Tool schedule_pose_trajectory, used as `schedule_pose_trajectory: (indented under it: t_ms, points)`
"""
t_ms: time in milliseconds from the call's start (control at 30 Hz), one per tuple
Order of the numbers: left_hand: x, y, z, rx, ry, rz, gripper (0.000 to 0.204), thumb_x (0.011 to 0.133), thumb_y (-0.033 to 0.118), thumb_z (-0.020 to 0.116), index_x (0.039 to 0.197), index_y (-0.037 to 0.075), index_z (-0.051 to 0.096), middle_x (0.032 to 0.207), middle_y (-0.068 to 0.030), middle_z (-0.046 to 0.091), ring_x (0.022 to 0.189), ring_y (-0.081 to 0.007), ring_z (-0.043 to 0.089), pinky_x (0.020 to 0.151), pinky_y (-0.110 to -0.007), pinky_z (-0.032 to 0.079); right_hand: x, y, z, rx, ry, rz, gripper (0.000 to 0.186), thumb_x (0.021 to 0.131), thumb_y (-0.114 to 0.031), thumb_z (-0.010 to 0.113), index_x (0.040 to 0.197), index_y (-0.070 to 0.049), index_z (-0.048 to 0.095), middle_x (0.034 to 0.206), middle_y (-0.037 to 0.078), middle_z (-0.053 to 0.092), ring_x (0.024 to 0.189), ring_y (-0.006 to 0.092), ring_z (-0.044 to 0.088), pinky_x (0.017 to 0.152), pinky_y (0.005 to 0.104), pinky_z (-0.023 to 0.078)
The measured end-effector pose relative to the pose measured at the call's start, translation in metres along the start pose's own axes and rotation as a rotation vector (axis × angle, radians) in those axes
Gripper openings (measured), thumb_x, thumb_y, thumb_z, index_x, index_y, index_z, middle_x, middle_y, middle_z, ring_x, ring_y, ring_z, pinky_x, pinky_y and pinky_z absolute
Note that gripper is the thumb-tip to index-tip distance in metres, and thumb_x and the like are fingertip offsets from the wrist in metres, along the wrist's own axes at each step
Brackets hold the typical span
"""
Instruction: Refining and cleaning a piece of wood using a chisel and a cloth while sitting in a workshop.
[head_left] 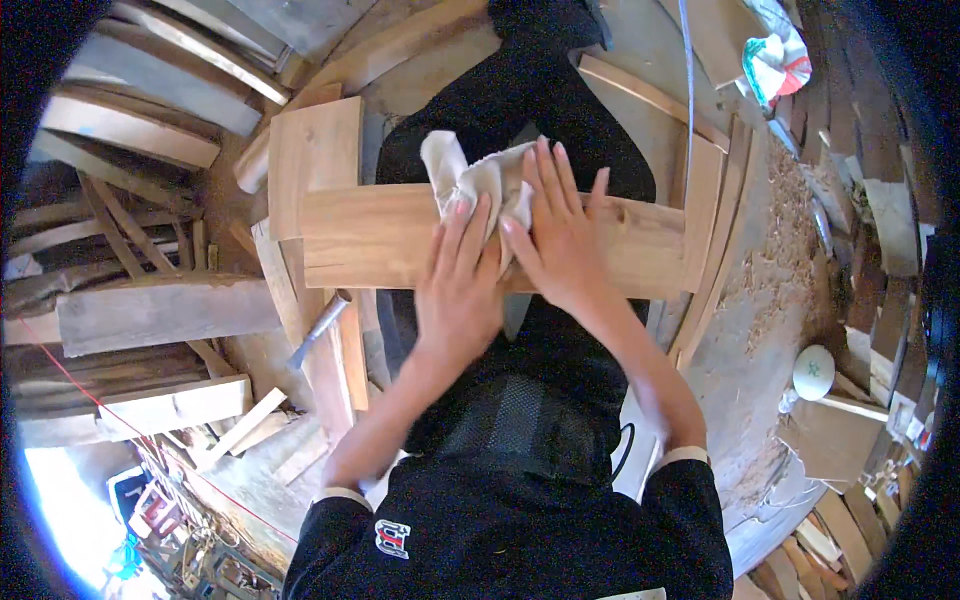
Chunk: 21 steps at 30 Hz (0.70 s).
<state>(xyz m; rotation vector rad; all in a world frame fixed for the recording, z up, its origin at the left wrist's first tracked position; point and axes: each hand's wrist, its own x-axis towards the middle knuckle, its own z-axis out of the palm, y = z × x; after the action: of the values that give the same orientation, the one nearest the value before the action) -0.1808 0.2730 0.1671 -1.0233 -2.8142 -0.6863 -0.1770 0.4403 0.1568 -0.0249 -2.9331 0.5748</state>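
Note:
A smooth light-brown wooden plank (365, 235) lies crosswise in front of my body, over dark-clothed legs. On its middle is a crumpled off-white cloth (470, 185), partly hidden under my fingers. My left hand (462, 265) rests palm down at the cloth's near left part, its fingers stretched forward over the fabric. To its right, my right hand (563, 235) presses on the cloth's right edge and the plank. Its fingers are straight and spread, with the thumb toward the left hand. Both hands are open and slightly blurred. What lies beneath the palms is hidden.
Short boards (315, 140) support the plank's left end, and another board (703, 200) stands by its right end. A chisel-like tool (320, 328) lies at left. Stacked lumber (160, 315) fills the left side. A pale round object (813, 372) sits at right near more wood scraps.

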Motion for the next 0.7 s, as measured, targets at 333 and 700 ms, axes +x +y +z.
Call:
schedule_pose_trajectory:
  t_ms: [333,700]
  points:
    - [-0.063,-0.077,-0.065,0.246,0.018,-0.284,0.048,0.087,0.006,0.058,0.135,0.0,0.053,0.15,-0.0155,0.043,0.142,-0.0382,0.035,0.117,-0.054,0.025,-0.082,0.065,-0.05,-0.066,-0.073,0.266,0.084,0.097,-0.054,0.045,0.156,-0.001,0.016,0.163,0.018,0.015,0.151,0.0371,0.01,0.12,0.0555,0.009]
    - [0.009,-0.04,-0.022,0.042,0.144,-0.137,0.046,0.08,0.015,0.061,0.126,0.007,0.061,0.145,-0.0121,0.048,0.142,-0.03,0.036,0.116,-0.051,0.029,0.007,0.011,-0.004,-0.198,-0.061,-0.067,0.066,0.102,-0.039,0.042,0.153,0.0,0.024,0.161,0.016,0.023,0.151,0.0316,0.017,0.118,0.0621,0.0]
